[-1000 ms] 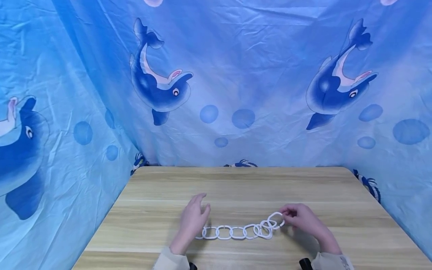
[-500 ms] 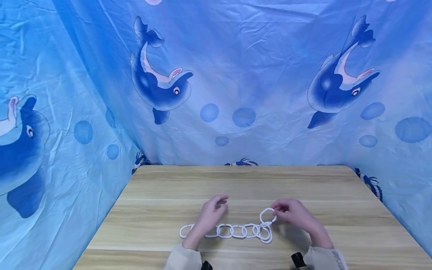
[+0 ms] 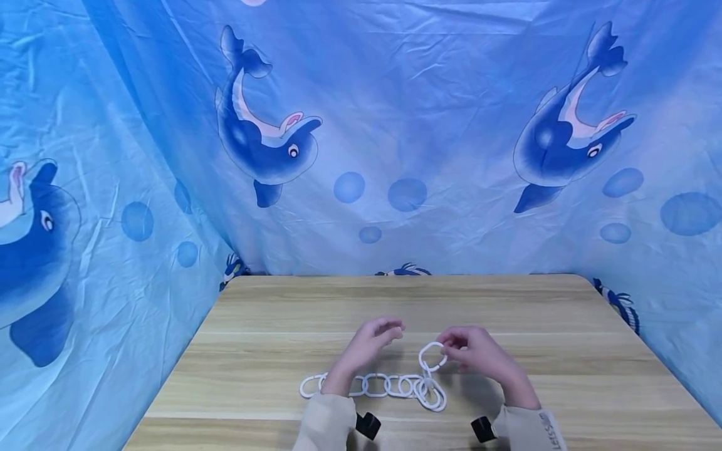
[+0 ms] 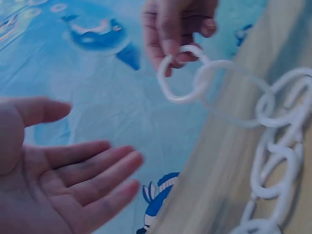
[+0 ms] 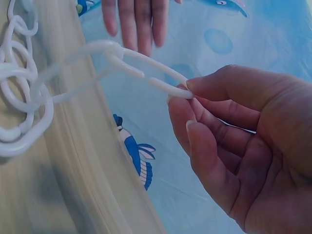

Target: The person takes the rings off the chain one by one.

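A chain of white plastic links [image 3: 376,386] lies across the table, its right part raised and bunched. My right hand [image 3: 479,357] pinches the end link [image 5: 163,68] between thumb and index finger, holding it above the table; a small gap shows in that link's side in the right wrist view. My left hand [image 3: 369,347] hovers over the chain's middle, left of the raised link, touching nothing. In the left wrist view the left hand [image 4: 73,180] has its fingers extended and thumb apart. The left forearm hides a few links in the head view.
The wooden table [image 3: 254,351] extends behind and to both sides of the hands. A blue curtain [image 3: 361,125] printed with dolphins hangs along its back and sides. Black straps [image 3: 368,426] with small devices sit at both wrists.
My left hand has moved right and slightly away from me, towards the right hand. The right hand has drawn the end link left and up, and the chain's right part has folded together.
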Demonstrator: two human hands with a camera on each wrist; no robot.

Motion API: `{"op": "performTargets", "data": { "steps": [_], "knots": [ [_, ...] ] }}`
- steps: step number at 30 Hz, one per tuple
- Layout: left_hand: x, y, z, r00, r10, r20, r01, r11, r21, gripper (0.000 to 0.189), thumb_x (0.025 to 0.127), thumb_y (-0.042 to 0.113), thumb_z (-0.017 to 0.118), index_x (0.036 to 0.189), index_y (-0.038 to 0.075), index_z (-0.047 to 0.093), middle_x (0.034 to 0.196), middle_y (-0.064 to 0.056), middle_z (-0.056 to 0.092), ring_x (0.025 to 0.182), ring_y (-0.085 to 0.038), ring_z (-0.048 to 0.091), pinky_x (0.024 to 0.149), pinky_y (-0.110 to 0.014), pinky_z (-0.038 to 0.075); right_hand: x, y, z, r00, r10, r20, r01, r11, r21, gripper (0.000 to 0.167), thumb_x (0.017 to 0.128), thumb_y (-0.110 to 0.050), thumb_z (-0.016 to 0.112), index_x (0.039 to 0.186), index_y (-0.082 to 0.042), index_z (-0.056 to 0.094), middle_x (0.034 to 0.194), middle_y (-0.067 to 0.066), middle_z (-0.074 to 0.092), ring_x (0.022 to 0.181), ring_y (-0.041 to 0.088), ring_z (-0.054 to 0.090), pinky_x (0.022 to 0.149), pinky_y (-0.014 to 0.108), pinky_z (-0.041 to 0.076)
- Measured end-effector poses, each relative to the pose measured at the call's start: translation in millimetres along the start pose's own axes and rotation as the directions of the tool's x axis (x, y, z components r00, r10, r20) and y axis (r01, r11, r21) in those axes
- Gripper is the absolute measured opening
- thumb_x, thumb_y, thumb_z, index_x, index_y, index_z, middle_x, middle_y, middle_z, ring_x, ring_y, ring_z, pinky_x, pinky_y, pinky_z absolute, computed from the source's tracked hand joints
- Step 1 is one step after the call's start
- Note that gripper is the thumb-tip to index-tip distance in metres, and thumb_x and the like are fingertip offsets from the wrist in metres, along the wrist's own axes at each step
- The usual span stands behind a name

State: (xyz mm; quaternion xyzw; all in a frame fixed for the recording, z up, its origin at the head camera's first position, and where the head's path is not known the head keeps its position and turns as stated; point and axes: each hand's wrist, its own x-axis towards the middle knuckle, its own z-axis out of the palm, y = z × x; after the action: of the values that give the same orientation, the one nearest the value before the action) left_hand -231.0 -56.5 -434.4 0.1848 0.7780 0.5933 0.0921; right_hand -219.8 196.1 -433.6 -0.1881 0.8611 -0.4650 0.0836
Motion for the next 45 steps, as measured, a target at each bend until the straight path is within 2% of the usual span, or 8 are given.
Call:
{"op": "performTargets", "data": {
  "steps": [4,7,18,26,32,37,40,45],
  "knots": [
    [0.0,2.2,-3.5,0.993,-0.019,0.117,0.021,1.000,-0.017,0.045,0.100,0.024,0.053,0.132,-0.006,0.052,0.130,-0.023,0.059,0.122,-0.035,0.057,0.107,-0.046,0.047,1.1,-5,1,1.000,-0.011,0.003,0.011,1.000,0.000,0.023,0.089,-0.011,0.066,0.106,0.004,0.066,0.087,0.015,0.067,0.072,0.020,0.062,0.050,0.030,0.056],
    [1.0,2.7,-4.4,0.987,-0.016,0.161,0.018,1.000,-0.008,0.048,0.100,0.028,0.053,0.134,-0.005,0.051,0.134,-0.021,0.058,0.125,-0.034,0.055,0.109,-0.046,0.045,2.6,-6,2,1.000,-0.026,0.002,0.026,1.000,-0.004,0.022,0.089,-0.010,0.066,0.106,0.003,0.066,0.088,0.017,0.067,0.073,0.020,0.062,0.050,0.030,0.057],
    [5.1,4.1,0.8,0.981,-0.006,0.194,0.007,1.000,-0.003,0.045,0.099,0.025,0.054,0.135,-0.002,0.051,0.136,-0.017,0.057,0.128,-0.032,0.053,0.111,-0.045,0.043,7.7,-12,6,0.998,-0.056,-0.015,0.056,0.998,-0.002,0.020,0.090,-0.012,0.066,0.105,0.002,0.067,0.089,0.020,0.067,0.076,0.020,0.064,0.051,0.028,0.056],
    [10.7,12.9,4.7,0.972,-0.023,0.236,0.019,1.000,0.019,0.049,0.098,0.031,0.057,0.138,0.003,0.050,0.138,-0.013,0.057,0.128,-0.027,0.054,0.110,-0.043,0.044,15.0,-22,12,0.997,-0.073,-0.023,0.073,0.997,-0.009,0.019,0.092,-0.017,0.065,0.107,-0.005,0.068,0.090,0.013,0.068,0.077,0.006,0.060,0.052,0.028,0.057],
    [11.7,14.0,4.1,0.968,0.012,0.252,-0.016,1.000,0.015,0.043,0.097,0.027,0.059,0.134,0.004,0.055,0.128,-0.014,0.063,0.114,-0.021,0.062,0.101,-0.033,0.051,19.2,-29,18,0.992,-0.113,-0.055,0.113,0.994,-0.010,0.017,0.092,-0.019,0.066,0.104,-0.008,0.069,0.089,0.008,0.068,0.078,0.005,0.059,0.053,0.029,0.057],
    [11.3,9.5,6.7,0.948,0.047,0.314,-0.032,0.998,-0.052,0.029,0.096,0.016,0.058,0.119,-0.002,0.061,0.110,-0.025,0.067,0.100,-0.035,0.066,0.089,-0.025,0.054,20.0,-33,20,0.987,-0.126,-0.099,0.128,0.992,0.015,0.012,0.092,-0.014,0.065,0.102,-0.006,0.068,0.087,0.008,0.068,0.077,0.007,0.060,0.053,0.033,0.058],
    [12.0,8.5,8.3,0.934,0.070,0.350,-0.033,0.993,-0.112,0.030,0.096,0.011,0.058,0.122,-0.004,0.059,0.109,-0.029,0.067,0.105,-0.047,0.063,0.091,-0.022,0.054,20.2,-36,21,0.983,-0.115,-0.146,0.121,0.992,0.035,0.010,0.092,-0.011,0.065,0.100,-0.006,0.067,0.088,0.011,0.068,0.076,0.008,0.060,0.053,0.031,0.058],
    [12.0,10.5,8.1,0.930,0.074,0.360,-0.016,0.987,-0.162,0.033,0.095,0.007,0.058,0.125,-0.005,0.056,0.108,-0.032,0.066,0.101,-0.038,0.068,0.091,-0.023,0.055,20.0,-41,20,0.969,-0.067,-0.237,0.093,0.991,0.100,0.013,0.091,-0.012,0.066,0.101,-0.004,0.067,0.088,0.011,0.067,0.079,0.014,0.062,0.055,0.026,0.058]
  ]
}}
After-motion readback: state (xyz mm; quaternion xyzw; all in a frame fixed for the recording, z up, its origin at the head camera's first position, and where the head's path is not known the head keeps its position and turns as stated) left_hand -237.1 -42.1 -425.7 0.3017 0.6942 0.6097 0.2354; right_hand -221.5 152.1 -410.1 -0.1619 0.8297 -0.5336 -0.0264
